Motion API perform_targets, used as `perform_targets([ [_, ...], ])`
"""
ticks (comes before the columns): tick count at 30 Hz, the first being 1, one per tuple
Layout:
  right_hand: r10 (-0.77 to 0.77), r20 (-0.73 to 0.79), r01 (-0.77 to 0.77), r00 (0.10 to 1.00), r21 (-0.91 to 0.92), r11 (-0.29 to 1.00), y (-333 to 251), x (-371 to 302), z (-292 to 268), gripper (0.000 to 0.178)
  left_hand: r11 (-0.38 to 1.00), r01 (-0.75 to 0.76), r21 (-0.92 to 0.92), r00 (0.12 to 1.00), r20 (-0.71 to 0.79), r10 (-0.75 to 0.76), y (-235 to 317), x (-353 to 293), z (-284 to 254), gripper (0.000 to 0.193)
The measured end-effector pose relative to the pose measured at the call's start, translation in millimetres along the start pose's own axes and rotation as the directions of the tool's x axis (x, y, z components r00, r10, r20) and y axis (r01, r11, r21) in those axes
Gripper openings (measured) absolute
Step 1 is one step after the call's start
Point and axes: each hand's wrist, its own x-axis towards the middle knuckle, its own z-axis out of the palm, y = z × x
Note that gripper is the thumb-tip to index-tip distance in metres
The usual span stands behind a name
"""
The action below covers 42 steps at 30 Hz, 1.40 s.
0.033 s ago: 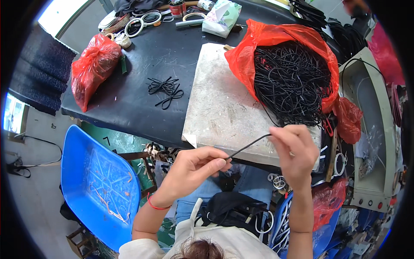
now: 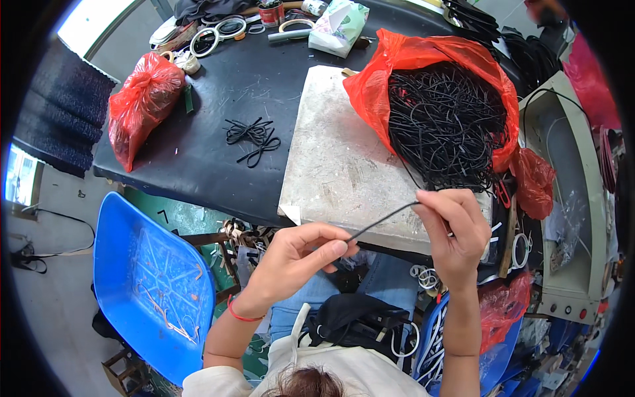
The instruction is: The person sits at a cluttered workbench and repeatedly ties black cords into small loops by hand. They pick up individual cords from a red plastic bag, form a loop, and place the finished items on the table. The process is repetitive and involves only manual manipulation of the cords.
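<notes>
A thin black cord (image 2: pixel 382 220) stretches between my two hands over the front edge of a worn pale board (image 2: pixel 334 142). My left hand (image 2: pixel 297 261) pinches its lower end between thumb and fingertips. The other end is pinched by my right hand (image 2: pixel 456 228), held a little higher. Just beyond that hand, a red plastic bag (image 2: pixel 372 86) lies open, full of a tangled heap of black cords (image 2: pixel 446 122); one strand trails down from the heap toward my right hand. Several tied black cord loops (image 2: pixel 254 140) rest on the dark table to the left.
A knotted red bag (image 2: pixel 142 106) sits at the table's left. Tape rolls (image 2: pixel 205 41), a tin (image 2: pixel 271 13) and a tissue pack (image 2: pixel 338 28) stand at the back. A blue basin (image 2: pixel 149 284) is below left; a grey machine housing (image 2: pixel 569 198) stands at right.
My right hand has shifted very slightly, and its fingers have closed in a little on the cord. The left hand looks nearly the same.
</notes>
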Motion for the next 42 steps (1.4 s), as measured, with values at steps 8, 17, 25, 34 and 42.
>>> perform_targets([
  [8,0.103,0.131,-0.114,0.986,0.073,0.991,-22.7,-19.3,39.6,0.021,0.924,-0.146,-0.353,0.977,-0.199,0.078,-25.6,24.4,23.3,0.020],
  [17,0.181,0.209,-0.221,0.961,0.187,0.957,-24.2,-26.0,41.9,0.022,0.906,-0.182,-0.383,0.972,-0.206,0.108,-33.3,26.7,21.2,0.014],
  [25,0.065,0.180,-0.083,0.982,0.094,0.992,-12.9,-25.7,29.2,0.019,0.884,-0.036,-0.467,0.998,-0.069,0.004,-27.9,27.8,9.9,0.011],
  [34,-0.020,0.164,0.004,0.986,0.097,0.995,-14.5,-26.0,30.7,0.023,0.988,-0.056,-0.143,0.994,0.084,0.068,-30.5,25.1,6.0,0.016],
  [42,-0.121,0.479,0.129,0.870,0.015,0.992,-31.1,-15.9,-4.8,0.020,0.940,-0.117,0.319,0.993,0.033,0.112,-12.2,21.4,3.0,0.015],
])
